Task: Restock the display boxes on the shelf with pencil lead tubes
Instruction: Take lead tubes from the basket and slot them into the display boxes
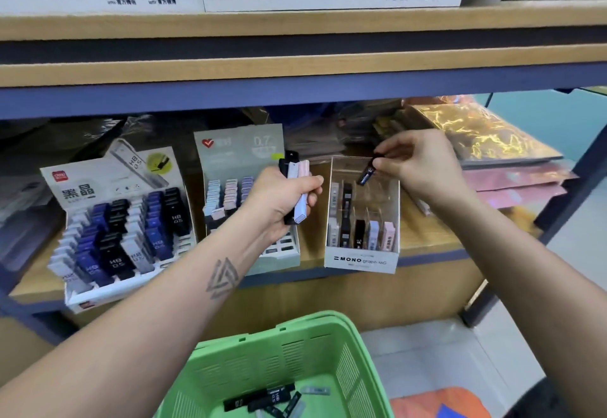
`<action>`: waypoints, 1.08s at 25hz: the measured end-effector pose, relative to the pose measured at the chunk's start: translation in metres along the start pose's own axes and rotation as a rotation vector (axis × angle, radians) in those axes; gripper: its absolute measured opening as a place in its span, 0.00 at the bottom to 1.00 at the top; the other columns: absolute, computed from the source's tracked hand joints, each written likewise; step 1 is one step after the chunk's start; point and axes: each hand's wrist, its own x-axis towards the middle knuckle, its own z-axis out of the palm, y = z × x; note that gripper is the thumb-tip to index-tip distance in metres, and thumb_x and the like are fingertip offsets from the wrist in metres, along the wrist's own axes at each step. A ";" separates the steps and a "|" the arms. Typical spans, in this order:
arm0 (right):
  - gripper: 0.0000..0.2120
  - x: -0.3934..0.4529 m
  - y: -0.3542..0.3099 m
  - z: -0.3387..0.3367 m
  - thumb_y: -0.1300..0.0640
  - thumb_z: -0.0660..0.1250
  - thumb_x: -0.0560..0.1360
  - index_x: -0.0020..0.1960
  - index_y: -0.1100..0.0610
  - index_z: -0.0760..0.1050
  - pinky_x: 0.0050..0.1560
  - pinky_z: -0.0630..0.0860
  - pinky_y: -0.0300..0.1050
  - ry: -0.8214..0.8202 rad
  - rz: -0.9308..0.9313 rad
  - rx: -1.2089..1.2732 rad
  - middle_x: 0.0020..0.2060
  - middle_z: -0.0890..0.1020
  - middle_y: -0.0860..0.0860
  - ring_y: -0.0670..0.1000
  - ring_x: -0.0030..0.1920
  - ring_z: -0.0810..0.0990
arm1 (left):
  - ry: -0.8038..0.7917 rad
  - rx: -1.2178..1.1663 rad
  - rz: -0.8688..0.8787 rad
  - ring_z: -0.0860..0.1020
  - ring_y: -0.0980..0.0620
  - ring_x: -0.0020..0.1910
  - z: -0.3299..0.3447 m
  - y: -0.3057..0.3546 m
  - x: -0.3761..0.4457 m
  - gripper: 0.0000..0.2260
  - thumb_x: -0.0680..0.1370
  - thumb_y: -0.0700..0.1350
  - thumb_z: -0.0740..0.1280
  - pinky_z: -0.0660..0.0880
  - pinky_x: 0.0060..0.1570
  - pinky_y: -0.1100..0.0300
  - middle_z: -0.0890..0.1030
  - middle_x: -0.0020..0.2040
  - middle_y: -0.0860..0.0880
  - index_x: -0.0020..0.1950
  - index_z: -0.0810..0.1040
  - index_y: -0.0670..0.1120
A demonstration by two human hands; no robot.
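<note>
Wooden shelf ahead: my right hand pinches a slim black lead tube by its top over the white MONO display box, light and slippery, while my left hand grips a spare bundle of tubes.

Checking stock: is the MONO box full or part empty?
Part empty. The MONO box has tubes along its front row and left side; its right rear slots show bare.

I'm counting three display boxes on the shelf | one green basket at six o'clock | one tube in my right hand | several tubes in my left hand
</note>
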 end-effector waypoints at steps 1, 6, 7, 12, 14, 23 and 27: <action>0.07 0.002 0.002 -0.002 0.60 0.77 0.73 0.51 0.54 0.85 0.50 0.81 0.41 0.002 -0.025 -0.050 0.43 0.85 0.48 0.45 0.44 0.84 | 0.001 -0.005 0.001 0.74 0.53 0.26 0.003 -0.002 0.002 0.05 0.77 0.33 0.71 0.68 0.21 0.64 0.79 0.33 0.43 0.50 0.76 0.34; 0.08 0.010 0.007 -0.008 0.60 0.76 0.74 0.52 0.53 0.84 0.38 0.72 0.29 -0.032 -0.040 -0.177 0.43 0.84 0.47 0.42 0.41 0.82 | 0.010 0.018 0.007 0.74 0.52 0.26 0.006 -0.007 0.007 0.07 0.76 0.33 0.71 0.69 0.22 0.63 0.80 0.34 0.42 0.52 0.77 0.32; 0.08 0.011 0.008 -0.009 0.60 0.76 0.74 0.52 0.53 0.83 0.36 0.73 0.29 -0.051 -0.032 -0.191 0.42 0.84 0.48 0.43 0.40 0.82 | 0.017 0.031 0.006 0.74 0.52 0.27 0.004 -0.008 0.009 0.09 0.76 0.34 0.72 0.69 0.22 0.63 0.80 0.34 0.42 0.53 0.77 0.32; 0.07 0.012 0.012 -0.004 0.60 0.76 0.74 0.51 0.54 0.84 0.41 0.72 0.32 -0.066 -0.066 -0.252 0.43 0.83 0.48 0.41 0.41 0.79 | 0.045 0.070 -0.007 0.74 0.52 0.26 -0.001 -0.015 0.012 0.08 0.76 0.35 0.72 0.69 0.23 0.63 0.80 0.33 0.43 0.52 0.77 0.33; 0.08 0.015 0.010 -0.002 0.59 0.76 0.74 0.53 0.55 0.84 0.42 0.71 0.31 -0.005 -0.079 -0.238 0.45 0.83 0.48 0.43 0.43 0.78 | 0.050 0.041 -0.007 0.74 0.52 0.26 0.003 -0.012 0.012 0.08 0.76 0.34 0.72 0.69 0.22 0.63 0.80 0.33 0.43 0.51 0.77 0.33; 0.05 -0.008 -0.003 0.002 0.60 0.78 0.71 0.42 0.52 0.84 0.41 0.80 0.37 -0.364 -0.042 -0.292 0.36 0.85 0.46 0.43 0.37 0.84 | 0.027 0.095 0.043 0.74 0.53 0.25 0.007 -0.009 0.012 0.07 0.77 0.34 0.71 0.70 0.23 0.63 0.79 0.33 0.43 0.51 0.77 0.32; 0.08 -0.024 0.010 0.017 0.57 0.79 0.71 0.39 0.46 0.81 0.47 0.82 0.47 -0.366 -0.051 -0.404 0.36 0.84 0.42 0.44 0.41 0.83 | 0.016 0.098 0.053 0.74 0.52 0.26 0.005 -0.006 0.006 0.06 0.77 0.34 0.71 0.70 0.23 0.63 0.79 0.34 0.42 0.50 0.77 0.33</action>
